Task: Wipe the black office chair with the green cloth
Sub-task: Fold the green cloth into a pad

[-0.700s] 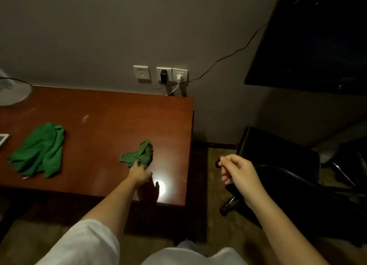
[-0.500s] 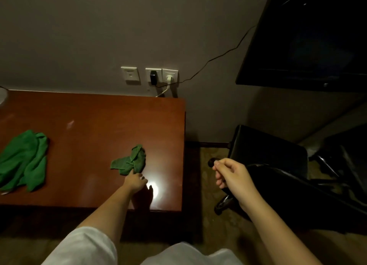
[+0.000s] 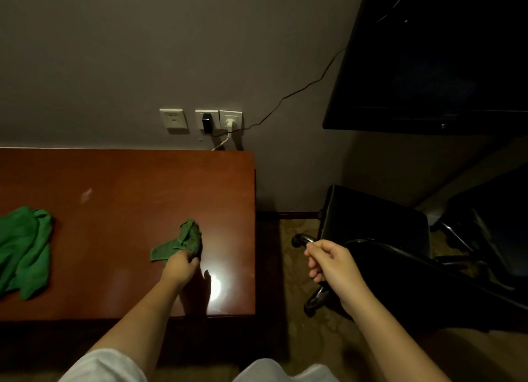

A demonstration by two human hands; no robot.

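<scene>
A small crumpled green cloth [image 3: 183, 240] lies on the red-brown desk [image 3: 114, 187] near its right end. My left hand [image 3: 180, 267] grips the near edge of that cloth, fingers curled into it. The black office chair [image 3: 374, 218] stands on the floor to the right of the desk, its backrest towards me. My right hand [image 3: 328, 263] is at the chair's left side, fingers curled round the dark armrest, whose rounded end [image 3: 300, 240] sticks out beyond my knuckles.
A second, larger green cloth [image 3: 24, 250] lies at the desk's left. Wall sockets [image 3: 208, 120] with plugs and cables sit above the desk's back edge. A dark screen [image 3: 428, 67] hangs at upper right. A chair caster [image 3: 313, 303] rests on the carpet.
My left hand has closed its fingers on the small cloth, which it only touched before. My right hand has stayed at the armrest. The view has shifted slightly.
</scene>
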